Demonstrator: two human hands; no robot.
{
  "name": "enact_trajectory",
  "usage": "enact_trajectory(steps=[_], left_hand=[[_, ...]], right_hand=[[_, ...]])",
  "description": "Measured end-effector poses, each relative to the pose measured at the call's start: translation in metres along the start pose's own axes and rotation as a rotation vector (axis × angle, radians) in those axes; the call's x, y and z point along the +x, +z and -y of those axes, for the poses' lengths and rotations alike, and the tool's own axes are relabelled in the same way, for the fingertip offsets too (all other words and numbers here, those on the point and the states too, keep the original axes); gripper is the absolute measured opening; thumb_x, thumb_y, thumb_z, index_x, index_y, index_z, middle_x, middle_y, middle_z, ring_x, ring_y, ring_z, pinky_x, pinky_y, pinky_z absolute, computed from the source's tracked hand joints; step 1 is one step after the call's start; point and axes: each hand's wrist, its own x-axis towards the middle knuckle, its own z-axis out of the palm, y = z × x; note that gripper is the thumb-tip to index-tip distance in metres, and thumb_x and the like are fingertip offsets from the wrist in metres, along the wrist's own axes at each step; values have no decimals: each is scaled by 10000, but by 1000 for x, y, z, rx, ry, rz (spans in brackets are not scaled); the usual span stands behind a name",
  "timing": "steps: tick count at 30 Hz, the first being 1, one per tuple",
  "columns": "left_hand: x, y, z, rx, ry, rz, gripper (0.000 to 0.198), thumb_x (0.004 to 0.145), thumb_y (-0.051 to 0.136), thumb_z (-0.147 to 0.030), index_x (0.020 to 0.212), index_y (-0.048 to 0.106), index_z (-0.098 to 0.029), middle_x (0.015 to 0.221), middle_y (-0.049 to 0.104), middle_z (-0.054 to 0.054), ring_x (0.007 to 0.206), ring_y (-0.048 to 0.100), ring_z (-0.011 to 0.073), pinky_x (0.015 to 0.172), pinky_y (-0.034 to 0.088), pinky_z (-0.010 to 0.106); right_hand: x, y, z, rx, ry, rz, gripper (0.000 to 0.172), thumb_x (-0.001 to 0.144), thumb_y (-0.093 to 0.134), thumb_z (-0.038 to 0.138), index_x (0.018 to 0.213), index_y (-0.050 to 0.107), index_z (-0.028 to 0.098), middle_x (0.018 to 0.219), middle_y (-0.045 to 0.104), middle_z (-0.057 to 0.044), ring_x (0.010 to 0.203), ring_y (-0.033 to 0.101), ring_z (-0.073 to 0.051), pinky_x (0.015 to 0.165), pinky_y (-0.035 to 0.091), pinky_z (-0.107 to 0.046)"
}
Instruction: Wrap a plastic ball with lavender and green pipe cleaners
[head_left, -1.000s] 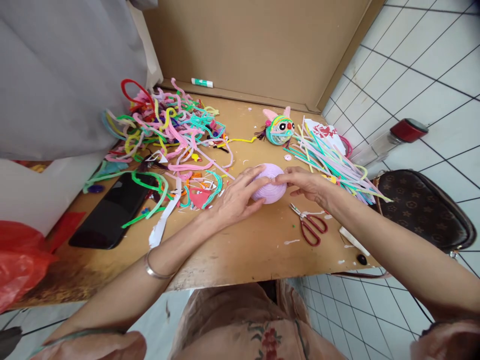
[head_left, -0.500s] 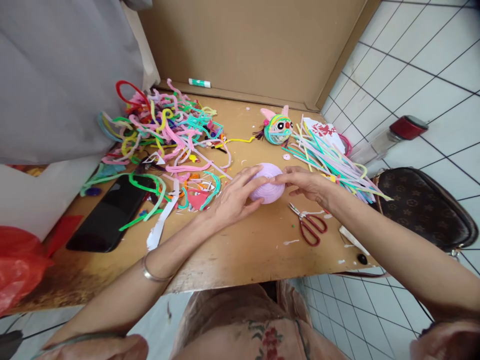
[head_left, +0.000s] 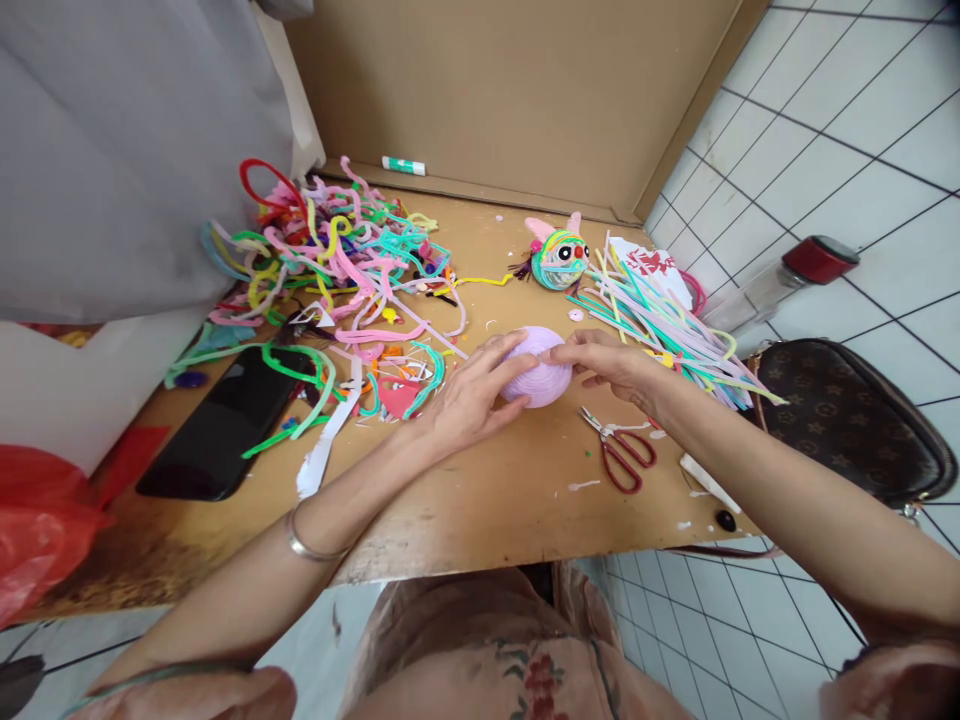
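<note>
A lilac ball [head_left: 541, 385], its surface coiled like wound pipe cleaner, is between my hands over the middle of the table. Fingers of my left hand [head_left: 476, 385] curl round its left side and top. At the right edge, my right hand [head_left: 606, 360] pinches with thumb and forefinger against the ball; whether a strand end lies in that pinch is too small to make out. Red-handled scissors [head_left: 624, 450] lie with blades partly open below my right hand. Behind the ball stands a finished-looking striped ball figure [head_left: 561, 260] with pink ears and round eyes.
A tangle of coloured pipe cleaners [head_left: 352, 245] covers the back left, beside a black phone [head_left: 225, 430]. Straight pipe cleaners [head_left: 667, 320] lie at right, near a brown bag [head_left: 847, 420] and a red-lidded bottle [head_left: 817, 260]. A glue stick [head_left: 403, 165] rests against the cardboard [head_left: 487, 90].
The whole view has shifted very slightly. Both hands keep nearly the same hold on the lilac ball, and the right fingers hardly move.
</note>
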Motion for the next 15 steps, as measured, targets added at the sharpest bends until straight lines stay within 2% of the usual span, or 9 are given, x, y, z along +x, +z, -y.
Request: enact_trajectory(steps=[6,10,13,15], left_hand=[[2,-1,-1,15,-1,3,442,888,598,-214,1323,526,-185,1491,481,183,1401,473,294,1115,470,491],[1,1,2,15,-4,6,434,906,591,-268,1328,519,-196,1492,482,184,1412,462,295,1124,454,503],[0,1,6,27,0,-1,462,899,614,-320,1334,504,-207,1508,466,178,1410,466,295,1131,441,519],[1,0,7,32,-13,5,459,905,605,-334,1337,501,-222,1513,463,162,1411,464,292,1140,431,517]], right_hand=[[-2,1,-1,-46,-92,-34,293,704,737,390,723,502,216,691,555,16,693,504,-151,621,341,-283],[-1,-9,-3,-43,-116,-72,300,758,724,390,696,491,211,670,547,17,660,489,-137,612,344,-279],[-3,-27,-10,12,-298,-171,298,835,650,360,658,466,207,655,521,16,652,473,-125,628,370,-281],[-13,-37,-18,-8,-464,-261,231,869,610,348,712,518,206,701,548,6,704,503,-139,677,412,-298]])
